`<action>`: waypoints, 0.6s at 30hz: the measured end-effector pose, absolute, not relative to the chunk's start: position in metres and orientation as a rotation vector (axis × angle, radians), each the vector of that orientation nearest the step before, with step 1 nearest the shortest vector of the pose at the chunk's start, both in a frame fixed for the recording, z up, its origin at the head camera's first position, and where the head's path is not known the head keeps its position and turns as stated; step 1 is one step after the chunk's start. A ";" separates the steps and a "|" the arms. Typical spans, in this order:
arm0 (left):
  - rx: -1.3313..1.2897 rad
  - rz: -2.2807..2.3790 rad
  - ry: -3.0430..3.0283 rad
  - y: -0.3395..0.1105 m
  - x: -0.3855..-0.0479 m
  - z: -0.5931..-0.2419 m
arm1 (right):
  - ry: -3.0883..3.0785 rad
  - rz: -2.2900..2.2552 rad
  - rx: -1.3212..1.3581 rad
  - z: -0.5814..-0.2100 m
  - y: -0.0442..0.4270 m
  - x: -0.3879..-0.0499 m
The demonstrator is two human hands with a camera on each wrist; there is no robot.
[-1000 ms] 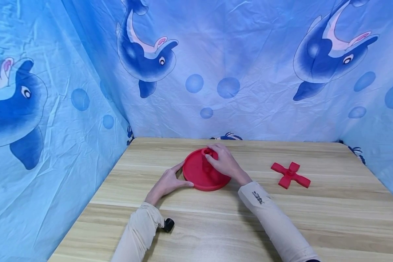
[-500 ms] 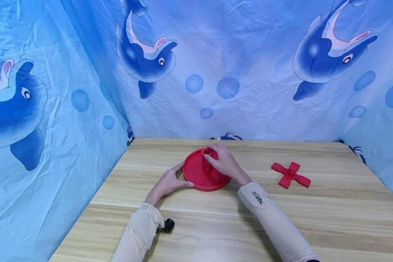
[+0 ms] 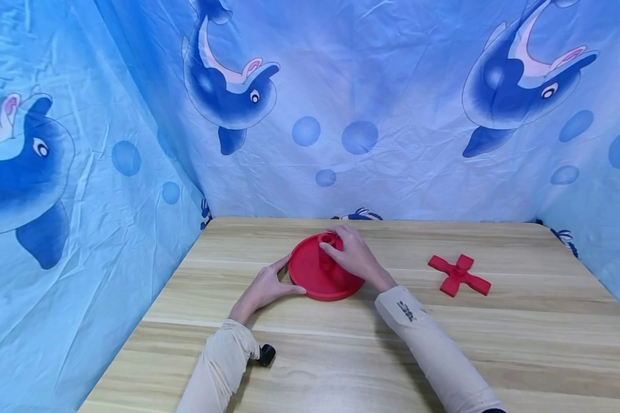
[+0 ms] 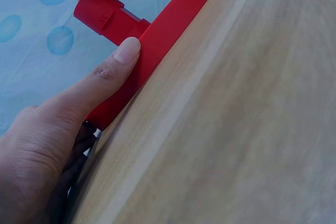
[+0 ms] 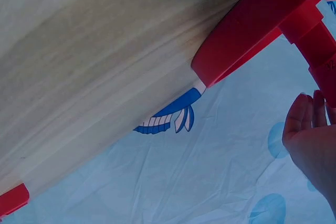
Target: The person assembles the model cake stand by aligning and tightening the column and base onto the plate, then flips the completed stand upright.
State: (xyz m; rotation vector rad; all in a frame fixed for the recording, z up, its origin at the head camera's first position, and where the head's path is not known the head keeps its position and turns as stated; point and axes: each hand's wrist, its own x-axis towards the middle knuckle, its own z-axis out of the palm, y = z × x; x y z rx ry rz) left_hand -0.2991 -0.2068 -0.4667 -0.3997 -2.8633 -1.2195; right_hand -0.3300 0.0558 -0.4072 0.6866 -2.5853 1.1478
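A round red tray [image 3: 315, 281] with a raised rim lies flat on the wooden table, and a red hollow post [image 3: 325, 258] stands upright at its middle. The left hand [image 3: 266, 288] grips the tray's rim from the left, thumb at the front edge, fingers round the far left side; the left wrist view shows the thumb pressed on the rim [image 4: 168, 24]. At the top of the post, the right hand [image 3: 356, 255] holds it between thumb and fingers. In the right wrist view, that hand [image 5: 315, 145] is partly cut off beside the post [image 5: 317, 45].
A red four-armed cross piece [image 3: 460, 275] lies on the table [image 3: 522, 344] to the right of the tray. A small black device [image 3: 266, 355] is at the left sleeve's cuff. Blue cloth [image 3: 341, 189] with dolphin prints hangs behind and at both sides of the table.
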 end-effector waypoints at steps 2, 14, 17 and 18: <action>-0.400 -1.222 -2.860 -0.207 -0.299 -0.467 | -2.595 1.143 0.705 -0.407 0.056 -0.329; -0.401 -1.220 -2.858 -0.207 -0.299 -0.468 | -2.575 1.203 0.738 -0.408 0.055 -0.330; -0.402 -1.218 -2.859 -0.207 -0.299 -0.467 | -2.571 1.210 0.736 -0.408 0.055 -0.330; -0.401 -1.214 -2.860 -0.207 -0.299 -0.467 | -2.569 1.212 0.739 -0.408 0.055 -0.331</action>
